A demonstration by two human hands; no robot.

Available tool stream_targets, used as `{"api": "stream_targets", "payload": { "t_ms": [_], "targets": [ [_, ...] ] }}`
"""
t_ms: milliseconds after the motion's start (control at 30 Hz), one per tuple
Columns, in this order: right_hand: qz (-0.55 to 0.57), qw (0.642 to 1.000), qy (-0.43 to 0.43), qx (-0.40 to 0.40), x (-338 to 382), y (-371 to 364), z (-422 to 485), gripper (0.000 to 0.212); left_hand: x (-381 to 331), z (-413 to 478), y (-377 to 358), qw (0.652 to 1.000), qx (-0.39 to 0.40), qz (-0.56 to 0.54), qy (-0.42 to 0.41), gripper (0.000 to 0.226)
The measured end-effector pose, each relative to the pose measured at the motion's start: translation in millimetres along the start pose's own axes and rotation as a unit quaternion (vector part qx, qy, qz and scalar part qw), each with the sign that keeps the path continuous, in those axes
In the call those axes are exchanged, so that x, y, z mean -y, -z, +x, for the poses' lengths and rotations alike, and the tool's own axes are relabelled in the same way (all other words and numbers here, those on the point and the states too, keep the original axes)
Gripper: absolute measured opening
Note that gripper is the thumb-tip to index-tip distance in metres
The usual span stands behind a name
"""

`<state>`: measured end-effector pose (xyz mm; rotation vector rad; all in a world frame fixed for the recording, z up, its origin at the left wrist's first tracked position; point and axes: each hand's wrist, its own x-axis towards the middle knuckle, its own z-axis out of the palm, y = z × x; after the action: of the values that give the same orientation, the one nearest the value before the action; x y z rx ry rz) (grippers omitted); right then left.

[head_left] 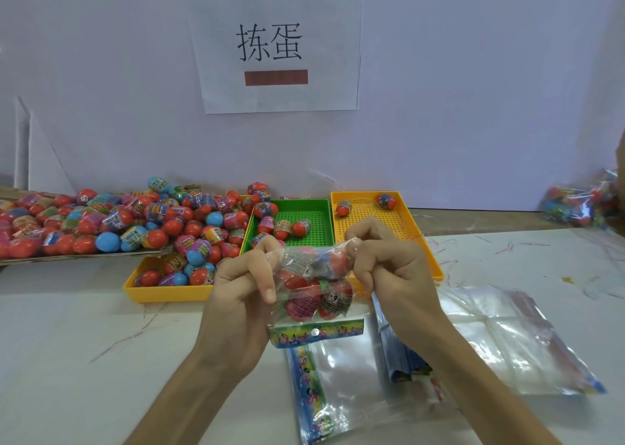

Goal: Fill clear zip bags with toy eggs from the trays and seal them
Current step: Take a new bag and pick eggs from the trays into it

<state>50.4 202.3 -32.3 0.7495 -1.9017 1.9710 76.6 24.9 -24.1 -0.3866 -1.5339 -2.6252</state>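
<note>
Right now I've got the clear plastic zip bag [314, 289] stuffed with red, pink and blue toy eggs [299, 309], held up over the white scuffed table [67, 343], just near of the trays. My left hand [236, 285] is pinching the bag's far left corner with curled fingers. My right hand [392, 268] pinches the far right corner the same way, so both have a grip on it. The bag's colourful printed strip [318, 334] hangs at the near end.

Behind it there's a green perforated plastic tray [314, 231] with a handful of eggs. A yellow perforated tray [372, 218] to its right has just two, and another yellow tray [169, 294] on the left is pretty full. Far left is a big heap of loose eggs [84, 221] on a flat cardboard sheet [84, 258]. Empty clear bags [500, 336] lie flat near right, and some filled bags [581, 204] sit far right.
</note>
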Motion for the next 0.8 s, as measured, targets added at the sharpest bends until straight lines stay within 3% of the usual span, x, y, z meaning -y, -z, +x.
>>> {"api": "stream_targets", "payload": {
  "t_ms": [200,433,600,700,800],
  "targets": [
    [-0.007,0.999,-0.013,0.029,-3,-4,-2,0.04,4,-1,2,0.997,-0.054,-0.026,0.048,0.032],
    [0.028,0.998,-0.043,0.029,-1,-9,-3,0.038,10,-5,2,0.981,-0.023,-0.16,0.108,0.031],
    [0.067,0.995,-0.07,0.013,-1,-12,-4,0.037,12,-5,1,0.977,-0.048,-0.17,0.116,0.027],
    [0.129,0.988,-0.082,0.023,1,-12,-6,0.034,7,-7,-3,0.97,-0.02,-0.23,0.081,0.024],
    [0.124,0.984,-0.12,0.048,0,-17,-7,0.025,4,-10,-10,0.96,0.071,-0.266,0.05,0.016]
  ]
}}
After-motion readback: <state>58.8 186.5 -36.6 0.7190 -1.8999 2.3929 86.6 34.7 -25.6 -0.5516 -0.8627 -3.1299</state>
